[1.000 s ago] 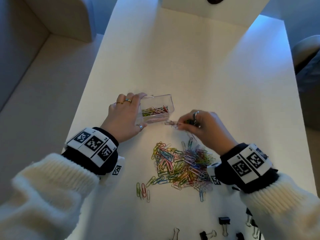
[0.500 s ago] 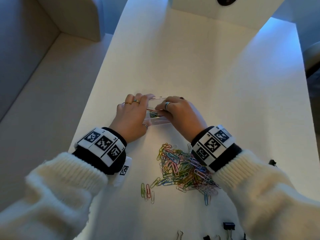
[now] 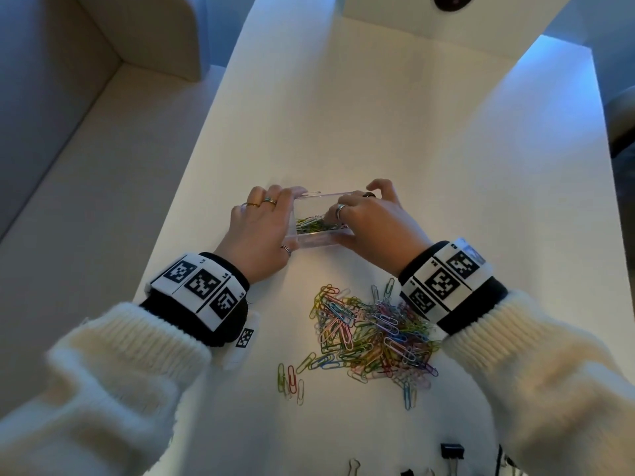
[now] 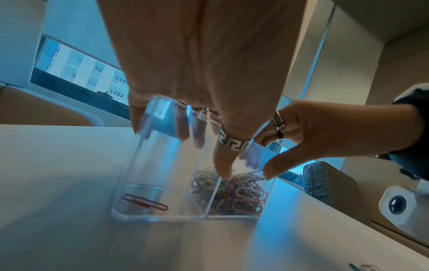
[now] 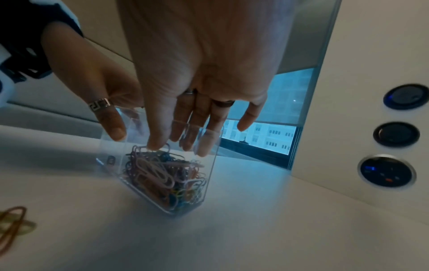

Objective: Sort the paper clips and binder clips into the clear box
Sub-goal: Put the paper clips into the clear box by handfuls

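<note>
The left hand [image 3: 261,231] holds the clear box [image 3: 311,241] from its left side, with the fingers over the far rim and the thumb against the near wall. The right hand [image 3: 371,221] is over the right part of the box with its fingers stretched down and relaxed. In the right wrist view the fingertips [image 5: 157,144] touch the top of the paper clips in the box [image 5: 167,176]; I cannot tell if they hold any clip.

The box stands on the white table [image 3: 412,149], between the 2 hands. It has dividers inside. In the left wrist view the right compartments are filled with coloured clips, and the near left compartment has only 2 red clips [image 4: 145,201].

Near the person from the box, a loose pile of paper clips [image 3: 374,334] in many colours lies on the table, just beside the right wrist. A few single clips [image 3: 290,381] lie apart at its left. At the near edge, some black binder clips [image 3: 452,453] are partly seen.
</note>
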The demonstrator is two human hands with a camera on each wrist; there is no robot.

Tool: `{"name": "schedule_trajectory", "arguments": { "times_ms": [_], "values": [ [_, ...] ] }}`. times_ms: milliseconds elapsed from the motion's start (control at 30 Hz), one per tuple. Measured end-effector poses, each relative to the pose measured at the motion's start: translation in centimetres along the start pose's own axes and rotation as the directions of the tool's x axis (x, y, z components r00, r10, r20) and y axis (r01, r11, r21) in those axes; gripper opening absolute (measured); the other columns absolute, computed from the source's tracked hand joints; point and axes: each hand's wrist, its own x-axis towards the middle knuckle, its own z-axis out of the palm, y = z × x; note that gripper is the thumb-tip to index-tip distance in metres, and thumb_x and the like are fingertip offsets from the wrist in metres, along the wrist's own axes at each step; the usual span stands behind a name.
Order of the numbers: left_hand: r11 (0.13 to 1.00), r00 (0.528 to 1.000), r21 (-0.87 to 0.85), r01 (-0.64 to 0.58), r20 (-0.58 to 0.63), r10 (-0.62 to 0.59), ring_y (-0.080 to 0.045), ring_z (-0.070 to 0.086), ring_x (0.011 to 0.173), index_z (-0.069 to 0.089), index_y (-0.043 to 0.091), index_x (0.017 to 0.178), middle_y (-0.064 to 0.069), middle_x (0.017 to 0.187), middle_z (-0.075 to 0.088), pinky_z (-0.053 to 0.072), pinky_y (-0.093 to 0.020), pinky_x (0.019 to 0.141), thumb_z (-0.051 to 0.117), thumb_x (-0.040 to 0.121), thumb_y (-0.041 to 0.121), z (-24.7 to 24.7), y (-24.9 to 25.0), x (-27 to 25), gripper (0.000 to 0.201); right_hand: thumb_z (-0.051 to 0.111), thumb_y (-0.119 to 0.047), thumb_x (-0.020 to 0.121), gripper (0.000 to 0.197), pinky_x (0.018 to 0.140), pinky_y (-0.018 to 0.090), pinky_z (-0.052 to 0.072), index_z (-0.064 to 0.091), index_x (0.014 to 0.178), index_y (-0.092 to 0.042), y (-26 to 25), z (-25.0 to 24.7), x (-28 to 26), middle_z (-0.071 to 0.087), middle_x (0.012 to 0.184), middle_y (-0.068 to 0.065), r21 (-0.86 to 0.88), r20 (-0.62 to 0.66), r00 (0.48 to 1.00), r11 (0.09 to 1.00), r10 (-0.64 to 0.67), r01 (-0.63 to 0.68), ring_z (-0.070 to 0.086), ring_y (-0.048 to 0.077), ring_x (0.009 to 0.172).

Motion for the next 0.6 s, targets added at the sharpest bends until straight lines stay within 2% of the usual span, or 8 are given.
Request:
{"name": "schedule_trajectory", "arguments": {
  "times_ms": [67, 133, 200, 300, 400, 467, 600],
  "values": [
    [1.0, 1.0, -0.001, 0.002, -0.002, -0.002, -0.024, 0.029, 0.119, 0.021, 0.023, 0.141, -0.002, 0.13, 0.037, 0.032, -0.042, 0.094, 0.059, 0.083, 0.02, 0.1, 0.0, 0.0, 0.069, 0.053, -0.034, 0.089, 0.035, 0.098, 0.037, 0.019, 0.054, 0.123, -0.026, -0.1, 0.0, 0.0, 0.058, 0.123, -0.006, 0.045, -0.016, 1.0, 0.999, -0.001, 0.002, 0.053, 0.016, 0.112],
    [1.0, 1.0, -0.003, 0.006, -0.009, -0.006, -0.024, 0.03, 0.119, 0.022, 0.023, 0.141, -0.003, 0.13, 0.037, 0.032, -0.041, 0.093, 0.057, 0.083, 0.019, 0.1, 0.0, 0.0, 0.068, 0.056, -0.036, 0.086, 0.045, 0.095, 0.039, 0.021, 0.047, 0.129, -0.029, -0.4, 0.3, -0.1, 0.053, 0.131, -0.008, 0.031, 0.049, 0.998, 0.999, -0.033, 0.032, 0.049, 0.017, 0.117],
    [1.0, 1.0, -0.013, 0.007, -0.009, -0.007, -0.024, 0.029, 0.118, 0.022, 0.023, 0.141, -0.003, 0.13, 0.037, 0.032, -0.04, 0.093, 0.056, 0.082, 0.017, 0.1, 0.0, 0.0, 0.068, 0.055, -0.035, 0.087, 0.042, 0.095, 0.04, 0.019, 0.048, 0.127, -0.029, -0.7, 0.6, -0.3, 0.049, 0.134, -0.012, -0.001, 0.106, 0.993, 0.999, -0.051, 0.051, 0.043, 0.016, 0.12],
    [1.0, 1.0, -0.01, 0.002, -0.011, -0.002, -0.023, 0.029, 0.119, 0.021, 0.023, 0.141, -0.002, 0.131, 0.037, 0.032, -0.041, 0.093, 0.059, 0.082, 0.019, 0.1, 0.0, 0.0, 0.07, 0.054, -0.03, 0.088, 0.031, 0.095, 0.036, 0.017, 0.055, 0.119, -0.027, 0.0, 0.3, -0.5, 0.053, 0.126, -0.011, 0.051, 0.034, 0.999, 0.999, -0.014, 0.013, 0.043, 0.013, 0.118],
    [1.0, 1.0, -0.013, -0.005, -0.01, 0.004, -0.023, 0.03, 0.118, 0.021, 0.023, 0.142, -0.002, 0.13, 0.038, 0.032, -0.041, 0.093, 0.061, 0.082, 0.019, 0.1, -0.1, 0.0, 0.071, 0.063, -0.024, 0.083, 0.037, 0.095, 0.035, 0.02, 0.056, 0.119, -0.025, 0.9, -0.7, -1.2, 0.059, 0.118, -0.007, 0.201, -0.103, 0.992, 0.978, 0.08, -0.058, 0.047, 0.016, 0.113],
    [1.0, 1.0, -0.013, -0.006, -0.013, 0.006, -0.023, 0.03, 0.118, 0.021, 0.023, 0.142, -0.002, 0.129, 0.038, 0.033, -0.041, 0.093, 0.061, 0.082, 0.02, 0.2, -0.1, 0.0, 0.071, 0.067, -0.023, 0.08, 0.035, 0.092, 0.037, 0.022, 0.06, 0.115, -0.023, 1.4, -0.9, -1.8, 0.063, 0.112, -0.006, 0.17, -0.146, 0.986, 0.984, 0.079, -0.054, 0.048, 0.02, 0.11],
    [1.0, 1.0, -0.014, 0.0, -0.019, 0.0, -0.024, 0.03, 0.118, 0.022, 0.024, 0.141, -0.002, 0.129, 0.038, 0.032, -0.042, 0.093, 0.061, 0.082, 0.02, 0.3, -0.1, 0.0, 0.07, 0.066, -0.024, 0.08, 0.024, 0.087, 0.038, 0.022, 0.066, 0.105, -0.022, 1.6, -0.3, -1.8, 0.066, 0.106, -0.006, -0.006, -0.083, 0.996, 1.0, -0.026, 0.026, 0.051, 0.022, 0.106]
  ]
}}
